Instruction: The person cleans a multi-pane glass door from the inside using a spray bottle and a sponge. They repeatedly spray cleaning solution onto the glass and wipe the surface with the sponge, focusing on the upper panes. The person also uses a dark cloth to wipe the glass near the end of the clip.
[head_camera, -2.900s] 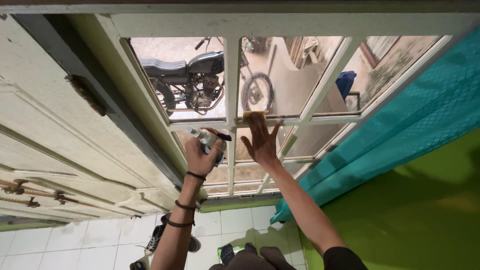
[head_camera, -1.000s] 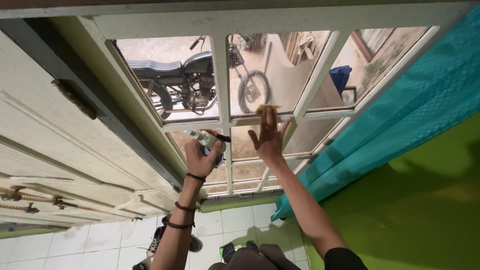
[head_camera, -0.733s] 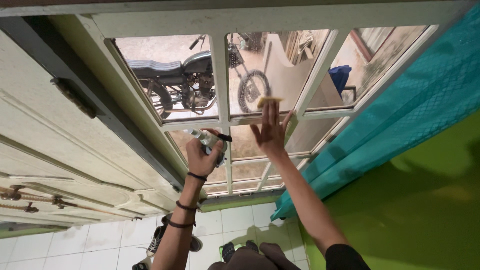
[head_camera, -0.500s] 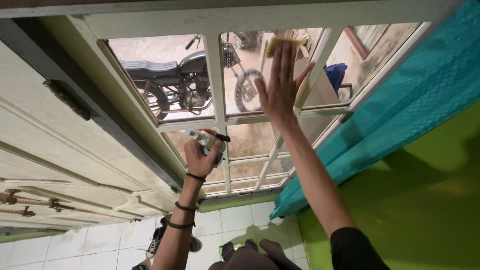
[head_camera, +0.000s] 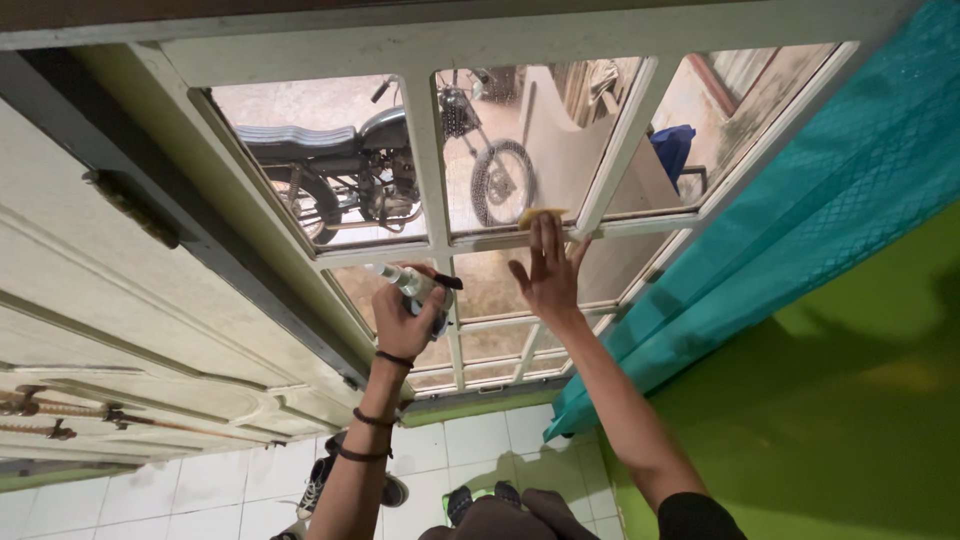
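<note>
My right hand (head_camera: 545, 272) lies flat against a glass pane of the white-framed window (head_camera: 425, 140), pressing a small yellow cloth (head_camera: 538, 216) under the fingertips near the horizontal bar. My left hand (head_camera: 405, 320) grips a clear spray bottle (head_camera: 412, 284) with a black nozzle, held upright in front of the lower pane. Black bands circle my left wrist.
Through the glass a motorcycle (head_camera: 385, 165) is parked outside, with a blue object (head_camera: 673, 148) farther right. A teal curtain (head_camera: 800, 220) hangs to the right against a green wall (head_camera: 850, 420). A pale door (head_camera: 110, 300) stands left. Shoes (head_camera: 325, 478) lie on the white tiled floor.
My right hand with the yellow cloth went up to the upper pane half a second ago and has come back down to the horizontal bar. The left hand kept still with the bottle.
</note>
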